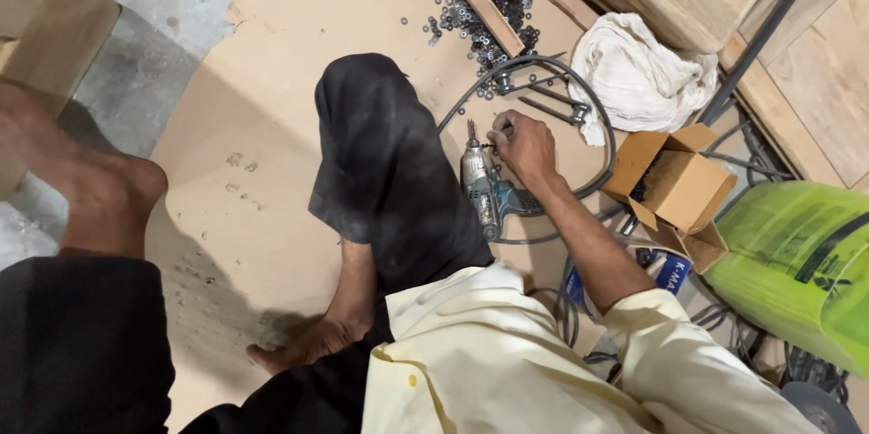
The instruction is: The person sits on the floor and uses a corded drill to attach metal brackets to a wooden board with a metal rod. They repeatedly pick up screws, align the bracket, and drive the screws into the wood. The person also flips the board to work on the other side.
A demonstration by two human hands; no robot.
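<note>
Cardboard floor: right hand (pixel 523 146) at drill (pixel 482 190) chuck.
Fingers pinch a small bit beside the chuck; washers (pixel 484 4) lie beyond. Seat it straight. Left hand unseen.

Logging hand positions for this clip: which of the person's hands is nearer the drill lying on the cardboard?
Right. The right hand rests just right of the drill, fingertips near its bit end. The left hand is not in view.
</note>
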